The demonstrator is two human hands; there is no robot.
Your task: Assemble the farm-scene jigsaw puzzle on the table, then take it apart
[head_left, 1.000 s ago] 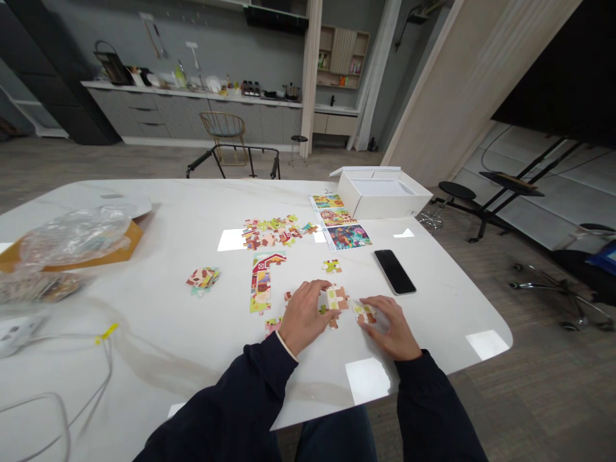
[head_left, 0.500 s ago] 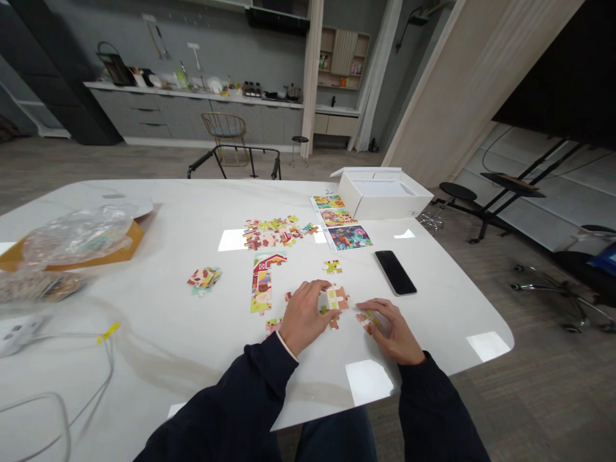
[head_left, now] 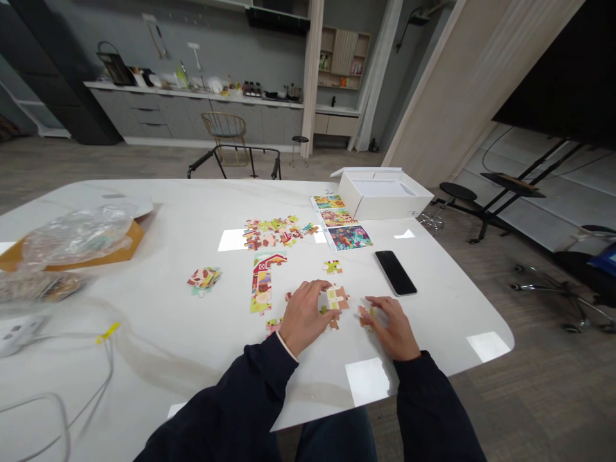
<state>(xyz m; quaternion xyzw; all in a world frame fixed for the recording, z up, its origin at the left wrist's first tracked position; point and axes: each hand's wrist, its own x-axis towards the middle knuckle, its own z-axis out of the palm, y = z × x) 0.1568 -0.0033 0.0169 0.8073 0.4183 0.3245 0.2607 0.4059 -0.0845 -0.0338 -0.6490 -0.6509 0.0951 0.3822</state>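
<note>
Right hand point(head_left: 391, 328) has eased back, loosely open, fingertips at loose pieces point(head_left: 366, 317) | left hand point(head_left: 303, 317) curled on joined pieces point(head_left: 337, 298) (steadying them on the desk point(head_left: 433, 308)? grip unclear)

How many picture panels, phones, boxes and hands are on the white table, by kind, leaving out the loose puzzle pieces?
Picture panels: 3
Smartphone: 1
Open white box: 1
Hands, left hand and right hand: 2
Total: 7
</note>
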